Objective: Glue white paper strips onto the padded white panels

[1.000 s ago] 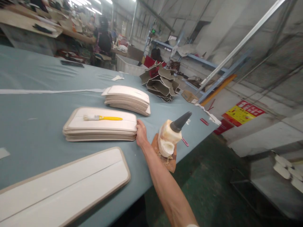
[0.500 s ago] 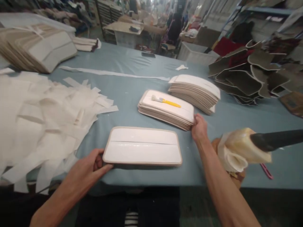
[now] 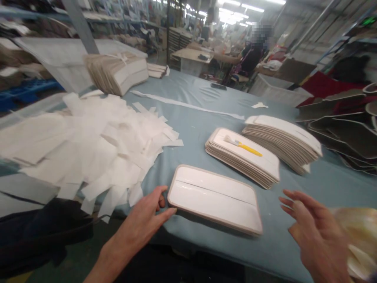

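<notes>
A white rectangular panel with beige edging and a slit along its length [image 3: 213,200] lies near the table's front edge. Beside its left end is my left hand [image 3: 150,210], thumb and fingers apart around the corner; the thumb tip is at the panel's edge. My right hand [image 3: 315,228] hovers, open and holding nothing, to the right of the panel. Behind the panel sits a stack of similar panels [image 3: 241,163] with a yellow-handled brush [image 3: 246,147] lying on top. A second stack of curved panels [image 3: 285,141] stands behind and to the right.
Loose white strips [image 3: 114,137] are heaped on the left. A tied bundle of panels [image 3: 126,74] stands at the back left. Dark curved sheets [image 3: 344,122] are piled at the right. Behind my right hand is a partly hidden cream-coloured object [image 3: 361,226]. A person sits farther back.
The view has swung left and up. My right hand has come away from the brush-topped stack and opened. My left hand stays at the panel's left end.
</notes>
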The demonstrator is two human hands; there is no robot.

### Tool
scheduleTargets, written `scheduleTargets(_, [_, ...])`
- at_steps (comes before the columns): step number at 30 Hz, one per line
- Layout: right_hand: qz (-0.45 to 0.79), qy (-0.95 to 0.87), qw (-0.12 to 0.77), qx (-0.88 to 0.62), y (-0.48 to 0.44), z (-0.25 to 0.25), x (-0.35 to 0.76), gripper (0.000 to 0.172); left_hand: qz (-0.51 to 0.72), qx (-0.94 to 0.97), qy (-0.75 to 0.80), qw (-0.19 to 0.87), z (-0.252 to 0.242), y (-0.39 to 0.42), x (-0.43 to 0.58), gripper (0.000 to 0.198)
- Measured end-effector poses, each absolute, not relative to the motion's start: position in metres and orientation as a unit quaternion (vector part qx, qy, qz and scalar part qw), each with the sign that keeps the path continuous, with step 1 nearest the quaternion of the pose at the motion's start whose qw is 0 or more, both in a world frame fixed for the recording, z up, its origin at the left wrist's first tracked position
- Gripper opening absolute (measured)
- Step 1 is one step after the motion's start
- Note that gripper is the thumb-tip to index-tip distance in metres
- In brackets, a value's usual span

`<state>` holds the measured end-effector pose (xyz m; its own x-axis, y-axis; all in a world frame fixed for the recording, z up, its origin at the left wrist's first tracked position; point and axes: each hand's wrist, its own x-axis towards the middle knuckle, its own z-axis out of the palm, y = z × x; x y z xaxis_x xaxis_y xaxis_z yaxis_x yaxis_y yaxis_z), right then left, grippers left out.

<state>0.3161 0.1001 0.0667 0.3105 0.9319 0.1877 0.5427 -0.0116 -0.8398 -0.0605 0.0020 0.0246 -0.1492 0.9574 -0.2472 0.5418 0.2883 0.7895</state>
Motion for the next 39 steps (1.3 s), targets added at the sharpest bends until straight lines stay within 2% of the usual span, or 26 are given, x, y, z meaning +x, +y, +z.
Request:
scheduleTargets(5, [0.255,-0.686,0.347,-0.587,0.098,0.099,0.229,0.037,0.309,0.496,0.717,0.38,0.032,-0.009,-0.055,0.055])
scheduleTargets(9, [0.28,-0.803,0.26,-0.456,0.096,0.11,0.148,0.027,0.343,0.514,0.691,0.375,0.031,-0.024,-0.047,0.037])
scheduleTargets(12, [0.276,-0.872,0.132,-0.383,0.09,0.113,0.096,0.021,0.367,0.539,0.664,0.367,0.025,-0.036,-0.044,0.024])
scheduleTargets(16, [0.202,-0.901,-0.067,-0.378,0.081,0.114,0.048,0.021,0.405,0.585,0.621,0.329,0.017,-0.049,-0.045,0.013])
scheduleTargets(20, [0.15,-0.904,-0.151,-0.371,0.072,0.109,0.02,0.037,0.438,0.631,0.585,0.261,0.015,-0.059,-0.048,0.013])
scheduleTargets(23, [0.14,-0.899,-0.178,-0.375,0.068,0.102,0.007,0.045,0.448,0.642,0.574,0.241,0.014,-0.065,-0.054,0.011])
scheduleTargets(26, [0.136,-0.892,-0.186,-0.39,0.066,0.097,0.002,0.038,0.474,0.617,0.573,0.257,0.012,-0.07,-0.061,0.011])
scheduleTargets(29, [0.17,-0.882,-0.147,-0.413,0.063,0.095,0.008,0.033,0.498,0.551,0.592,0.312,0.009,-0.074,-0.066,0.014])
scheduleTargets(32, [0.283,-0.845,-0.091,-0.444,0.058,0.097,0.024,0.033,0.493,0.469,0.63,0.374,0.01,-0.075,-0.069,0.017])
scheduleTargets(35, [0.407,-0.784,-0.049,-0.467,0.052,0.1,0.044,0.035,0.483,0.396,0.65,0.433,0.015,-0.072,-0.074,0.031])
scheduleTargets(39, [0.538,-0.708,-0.011,-0.458,0.038,0.105,0.074,0.036,0.537,0.285,0.569,0.554,0.022,-0.068,-0.076,0.047])
